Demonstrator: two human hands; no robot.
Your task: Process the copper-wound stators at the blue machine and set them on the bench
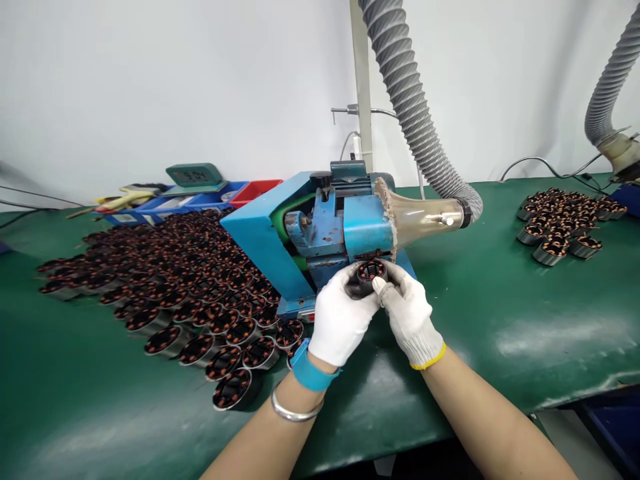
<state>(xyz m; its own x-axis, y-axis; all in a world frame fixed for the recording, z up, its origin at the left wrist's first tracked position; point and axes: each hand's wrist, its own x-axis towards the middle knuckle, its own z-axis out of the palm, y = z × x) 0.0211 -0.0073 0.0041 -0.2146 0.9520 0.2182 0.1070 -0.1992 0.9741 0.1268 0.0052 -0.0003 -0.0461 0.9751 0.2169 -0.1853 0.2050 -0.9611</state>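
Observation:
Both hands are closed around one motor stator [371, 270], a dark ring with copper windings inside, just in front of a blue machine [370, 227]. My left hand [343, 317], in a white glove, grips its left side, the fingertips dark. On the right side, my right hand [407, 307] holds it in a white knitted glove with a yellow cuff, thumb against the rim. The stator's open end faces me, close to the machine's lower edge. Whether it touches the machine, I cannot tell.
Many stators [200, 280] crowd the green bench top [480, 320] on the left; a smaller group [565, 220] stands at right. A grey hose [410, 87] joins the machine's clear funnel [425, 213]. Behind are blue bins [185, 203], a red bin [256, 192] and a digital clock [196, 175].

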